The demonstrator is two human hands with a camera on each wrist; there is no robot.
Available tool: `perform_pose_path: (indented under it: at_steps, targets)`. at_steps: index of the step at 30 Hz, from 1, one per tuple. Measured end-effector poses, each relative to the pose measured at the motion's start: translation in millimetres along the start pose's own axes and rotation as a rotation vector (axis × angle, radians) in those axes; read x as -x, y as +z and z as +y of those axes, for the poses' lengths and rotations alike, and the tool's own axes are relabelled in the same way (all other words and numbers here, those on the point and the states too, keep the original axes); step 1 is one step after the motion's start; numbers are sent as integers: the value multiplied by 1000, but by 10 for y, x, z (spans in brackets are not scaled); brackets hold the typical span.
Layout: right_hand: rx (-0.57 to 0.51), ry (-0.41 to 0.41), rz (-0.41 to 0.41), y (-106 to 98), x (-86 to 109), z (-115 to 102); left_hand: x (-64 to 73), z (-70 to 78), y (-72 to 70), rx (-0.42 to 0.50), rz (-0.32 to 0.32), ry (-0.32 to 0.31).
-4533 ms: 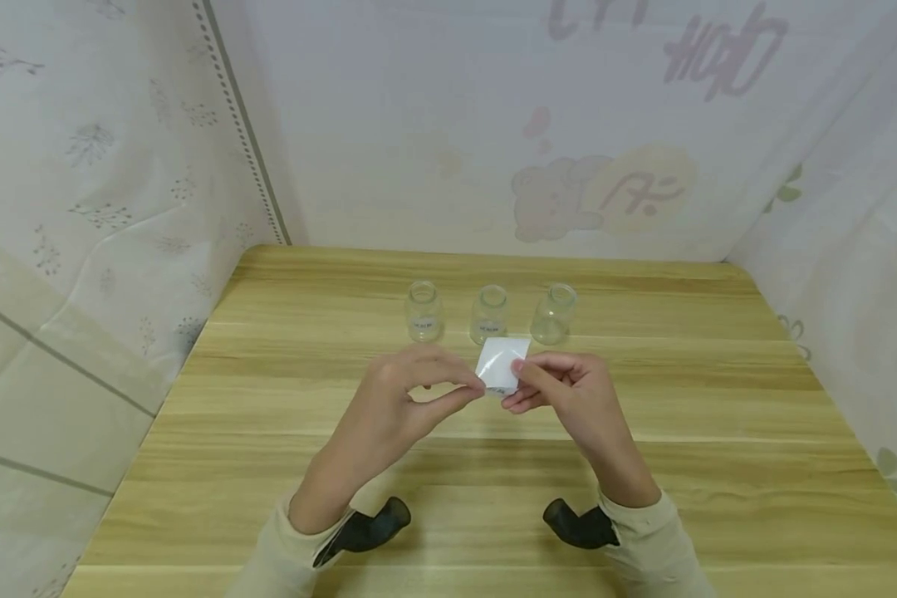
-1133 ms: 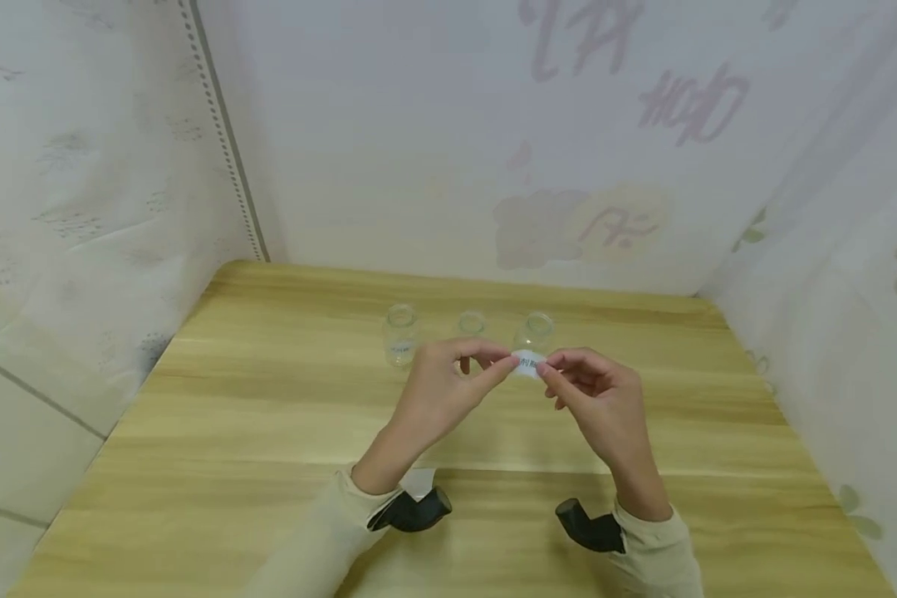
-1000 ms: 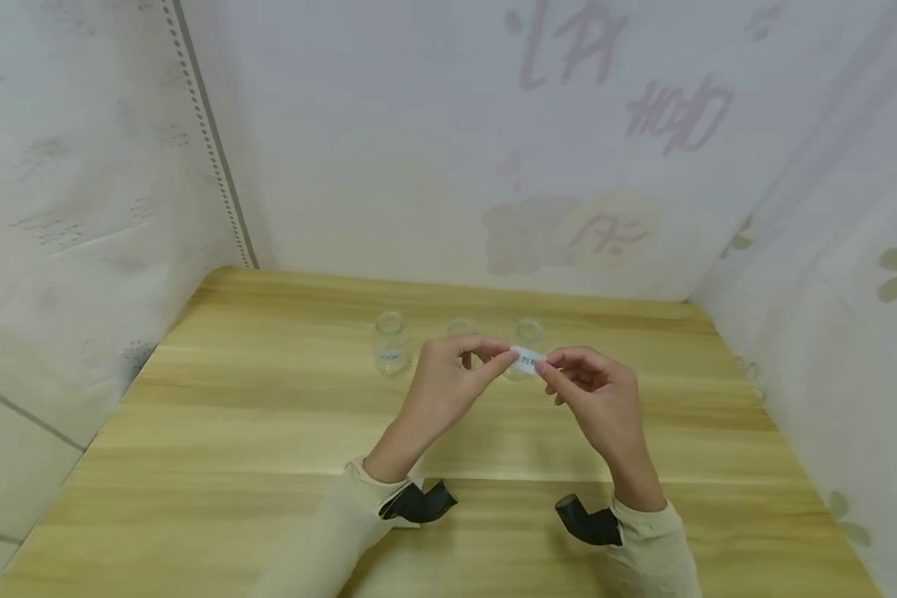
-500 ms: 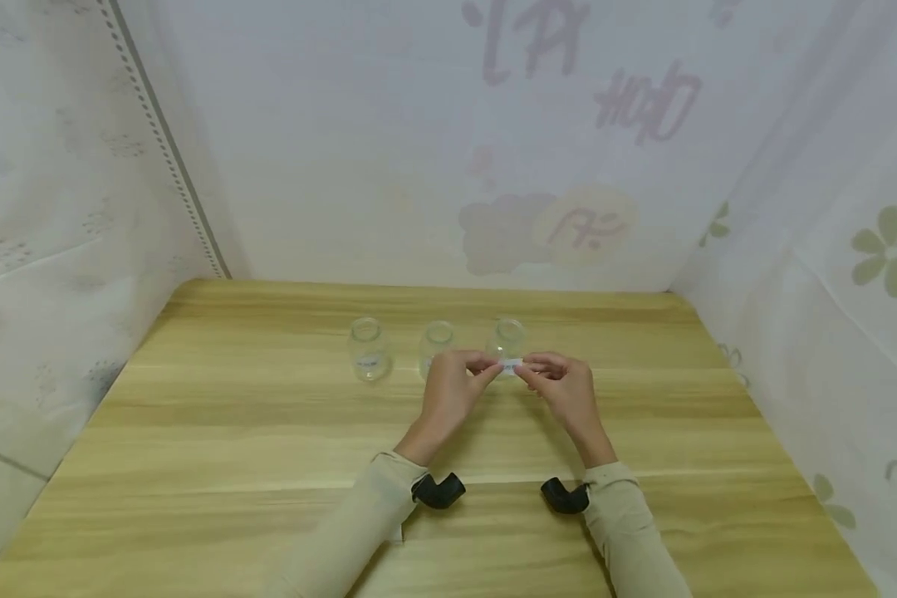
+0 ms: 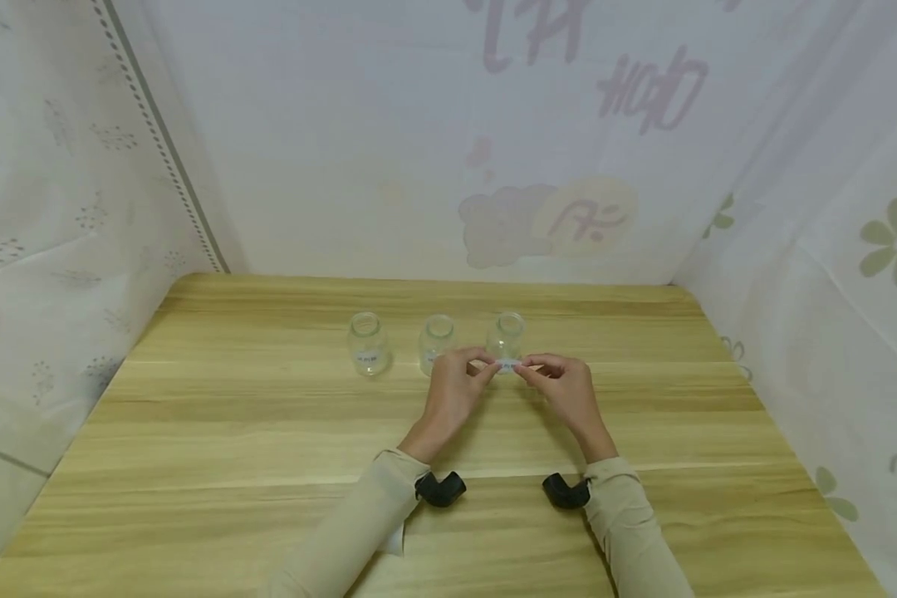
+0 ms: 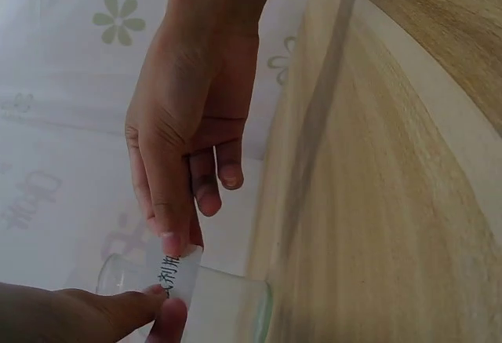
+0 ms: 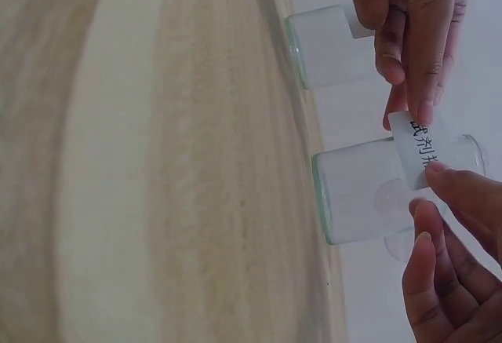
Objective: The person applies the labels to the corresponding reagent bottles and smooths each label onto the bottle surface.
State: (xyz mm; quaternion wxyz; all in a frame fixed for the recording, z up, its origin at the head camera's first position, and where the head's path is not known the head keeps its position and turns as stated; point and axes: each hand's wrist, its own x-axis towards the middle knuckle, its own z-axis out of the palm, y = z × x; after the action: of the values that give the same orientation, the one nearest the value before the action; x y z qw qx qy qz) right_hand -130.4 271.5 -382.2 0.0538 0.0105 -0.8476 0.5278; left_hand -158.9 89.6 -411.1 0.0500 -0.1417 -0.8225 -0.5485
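A small white label (image 5: 507,365) with printed characters is stretched between my two hands, in front of the right-hand glass jar (image 5: 508,332). My left hand (image 5: 452,394) pinches its left end between thumb and forefinger, and my right hand (image 5: 566,390) pinches the other end. In the right wrist view the label (image 7: 409,153) overlaps the jar's side (image 7: 357,194), its characters facing out. The left wrist view has the label (image 6: 187,275) right at the glass. The jar stands upright with its mouth uncovered.
Two more upright glass jars, the left one (image 5: 366,336) and the middle one (image 5: 438,330), stand in a row with it, each bearing a label low on its front. A white piece of paper (image 5: 394,541) lies partly under my left sleeve on the wooden table (image 5: 254,465).
Earlier both hands held a white square sheet; later a white paper lies by my left sleeve. The label, pinched in both hands, has come down and forward to the right jar's front.
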Motion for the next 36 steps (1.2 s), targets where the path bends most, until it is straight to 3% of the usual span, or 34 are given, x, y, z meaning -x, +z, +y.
perform_pose_path:
  at_steps: [12, 23, 36]
  targets:
    - [-16, -44, -1, 6, -26, 36, -38, -95, 22, 116, -74, -10]
    - [-20, -32, 1, 26, -8, -10, -68, -152, 53, 169, -82, -19]
    - [-3, -54, 66, 123, -114, 380, -77, -183, 93, 137, -69, -6]
